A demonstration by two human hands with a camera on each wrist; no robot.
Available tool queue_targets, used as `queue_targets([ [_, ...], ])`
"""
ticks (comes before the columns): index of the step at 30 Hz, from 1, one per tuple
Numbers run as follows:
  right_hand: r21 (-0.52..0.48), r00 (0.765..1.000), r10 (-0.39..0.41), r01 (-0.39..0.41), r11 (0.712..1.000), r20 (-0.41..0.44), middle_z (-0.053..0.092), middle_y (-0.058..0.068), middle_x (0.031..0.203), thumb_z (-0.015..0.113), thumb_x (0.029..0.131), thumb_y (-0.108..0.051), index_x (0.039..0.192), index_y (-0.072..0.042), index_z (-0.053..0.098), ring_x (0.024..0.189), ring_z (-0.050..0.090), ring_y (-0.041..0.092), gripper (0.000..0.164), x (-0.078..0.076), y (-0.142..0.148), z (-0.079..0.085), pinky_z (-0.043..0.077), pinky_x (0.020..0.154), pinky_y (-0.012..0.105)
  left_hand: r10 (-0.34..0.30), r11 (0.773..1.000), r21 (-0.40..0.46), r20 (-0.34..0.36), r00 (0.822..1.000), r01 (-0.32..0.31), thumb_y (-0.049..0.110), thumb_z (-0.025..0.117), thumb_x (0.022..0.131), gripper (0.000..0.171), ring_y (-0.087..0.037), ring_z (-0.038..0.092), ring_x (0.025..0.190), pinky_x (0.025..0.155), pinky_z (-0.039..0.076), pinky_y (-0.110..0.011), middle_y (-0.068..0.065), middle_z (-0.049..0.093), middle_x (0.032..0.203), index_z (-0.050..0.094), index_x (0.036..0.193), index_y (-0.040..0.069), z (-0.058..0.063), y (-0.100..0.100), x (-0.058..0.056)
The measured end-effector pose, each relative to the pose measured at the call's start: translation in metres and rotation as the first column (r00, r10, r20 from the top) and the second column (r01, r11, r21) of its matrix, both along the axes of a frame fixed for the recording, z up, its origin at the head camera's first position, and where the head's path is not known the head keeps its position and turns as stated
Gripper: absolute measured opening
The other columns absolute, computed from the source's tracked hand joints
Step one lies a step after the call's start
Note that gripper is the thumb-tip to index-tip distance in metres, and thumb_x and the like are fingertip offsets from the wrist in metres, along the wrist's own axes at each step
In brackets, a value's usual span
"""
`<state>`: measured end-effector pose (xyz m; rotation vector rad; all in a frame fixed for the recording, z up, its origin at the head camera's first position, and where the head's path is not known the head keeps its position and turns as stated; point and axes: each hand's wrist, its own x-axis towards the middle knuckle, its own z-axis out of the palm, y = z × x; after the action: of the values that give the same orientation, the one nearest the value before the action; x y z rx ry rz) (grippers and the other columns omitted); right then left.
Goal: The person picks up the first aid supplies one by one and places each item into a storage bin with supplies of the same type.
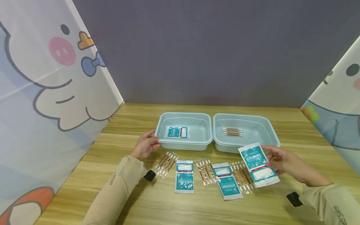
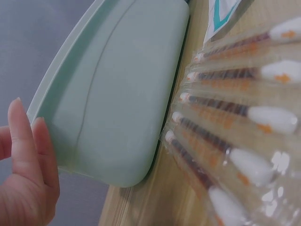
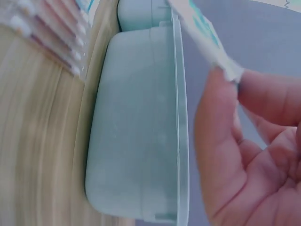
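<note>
My right hand [image 1: 284,161] pinches a teal-and-white sachet [image 1: 254,156] between thumb and fingers, tilted in front of the right bin [image 1: 274,134]. The right wrist view shows its edge between thumb and fingertip. My left hand [image 1: 144,145], fingers fairly straight, touches the left front corner of the left pale-green bin [image 1: 208,137]. One sachet [image 1: 177,132] lies inside that bin; a clear pack of brown-stemmed cotton swabs [image 1: 232,132] lies in the right one. Before the bins lie swab packs [image 1: 166,164], [image 1: 206,172], [image 1: 243,176] and two sachets [image 1: 184,177], [image 1: 227,181].
The bins stand side by side on a wood-grain table [image 1: 140,118]. Behind rises a dark grey panel [image 1: 208,53], with cartoon-printed panels [image 1: 25,109] at the left and right. Black wrist devices [image 1: 150,175] sit below both hands.
</note>
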<state>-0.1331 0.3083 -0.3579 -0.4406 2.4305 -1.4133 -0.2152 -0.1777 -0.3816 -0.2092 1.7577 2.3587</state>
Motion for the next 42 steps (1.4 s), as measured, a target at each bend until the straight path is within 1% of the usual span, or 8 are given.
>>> queue_targets([
  [3,-0.042,1.000,0.002,-0.003,0.999,-0.014,0.054,0.001,0.092,0.054,0.096,-0.003,0.130,-0.048,0.042,0.067,0.051,0.009,0.058,-0.001,-0.003,0.000,0.051,0.052,0.029,-0.002,1.000,-0.009,-0.001,1.000,0.002,-0.011,0.045,0.095,0.059,-0.007,0.059,0.060,0.056,0.053,-0.013,-0.015,0.050,0.099,0.022,0.149,-0.005,0.001,0.003,0.000],
  [5,-0.080,0.999,0.013,-0.016,0.997,-0.029,0.054,0.001,0.092,0.054,0.096,-0.002,0.132,-0.045,0.043,0.066,0.050,0.008,0.057,-0.002,-0.007,0.000,0.049,0.051,0.027,-0.004,1.000,-0.012,-0.004,1.000,0.004,-0.011,0.045,0.095,0.059,-0.007,0.059,0.060,0.056,0.054,-0.014,-0.016,0.050,0.100,0.022,0.149,-0.005,0.001,0.004,0.000],
  [6,-0.104,0.999,0.015,-0.018,0.994,-0.031,0.054,0.002,0.092,0.055,0.096,-0.002,0.127,-0.050,0.043,0.065,0.049,0.008,0.059,-0.003,-0.010,-0.001,0.048,0.050,0.026,-0.001,1.000,-0.016,-0.002,1.000,0.001,-0.011,0.045,0.095,0.058,-0.008,0.059,0.060,0.056,0.054,-0.014,-0.016,0.050,0.100,0.023,0.149,-0.005,0.001,0.004,0.000],
  [8,-0.121,1.000,0.002,-0.006,0.993,-0.029,0.053,0.004,0.093,0.056,0.095,-0.001,0.138,-0.038,0.043,0.067,0.050,0.009,0.058,-0.005,-0.016,-0.001,0.049,0.051,0.026,0.006,1.000,-0.020,0.002,1.000,-0.006,-0.011,0.045,0.095,0.058,-0.008,0.059,0.060,0.056,0.054,-0.014,-0.015,0.051,0.098,0.024,0.148,-0.005,0.001,0.003,0.001],
  [12,-0.137,0.999,-0.044,0.043,0.990,-0.009,0.051,0.009,0.094,0.057,0.094,0.000,0.147,0.004,0.026,0.070,0.053,0.010,0.061,-0.009,-0.029,0.001,0.052,0.053,0.027,0.007,1.000,-0.016,0.006,1.000,-0.007,-0.011,0.044,0.095,0.057,-0.008,0.060,0.059,0.056,0.054,-0.014,-0.013,0.053,0.095,0.024,0.148,-0.006,0.001,0.001,0.004],
  [15,-0.140,0.997,-0.077,0.077,0.987,0.010,0.049,0.010,0.094,0.056,0.094,0.000,0.144,0.014,0.019,0.071,0.053,0.010,0.064,-0.011,-0.039,0.004,0.052,0.054,0.027,0.001,1.000,-0.009,0.004,1.000,-0.001,-0.011,0.045,0.095,0.057,-0.008,0.061,0.058,0.056,0.054,-0.014,-0.014,0.055,0.095,0.025,0.148,-0.005,0.002,0.001,0.004],
  [30,-0.197,0.995,-0.077,0.087,0.977,0.057,0.047,0.013,0.096,0.053,0.093,0.004,0.149,0.006,0.016,0.072,0.055,0.011,0.067,-0.036,-0.075,0.028,0.057,0.058,0.031,0.001,0.999,-0.042,0.019,1.000,-0.001,-0.010,0.044,0.096,0.056,-0.009,0.061,0.059,0.056,0.054,-0.015,-0.018,0.050,0.103,0.027,0.148,-0.004,0.001,0.003,0.001],
  [42,-0.051,1.000,-0.029,0.029,0.998,-0.008,0.050,0.013,0.094,0.055,0.092,0.004,0.149,0.003,0.023,0.074,0.055,0.015,0.065,-0.067,-0.093,0.050,0.056,0.057,0.035,-0.018,0.999,-0.049,-0.001,1.000,0.018,-0.010,0.044,0.096,0.055,-0.008,0.061,0.059,0.057,0.054,-0.014,-0.015,0.052,0.098,0.024,0.147,-0.007,0.003,0.001,0.001],
])
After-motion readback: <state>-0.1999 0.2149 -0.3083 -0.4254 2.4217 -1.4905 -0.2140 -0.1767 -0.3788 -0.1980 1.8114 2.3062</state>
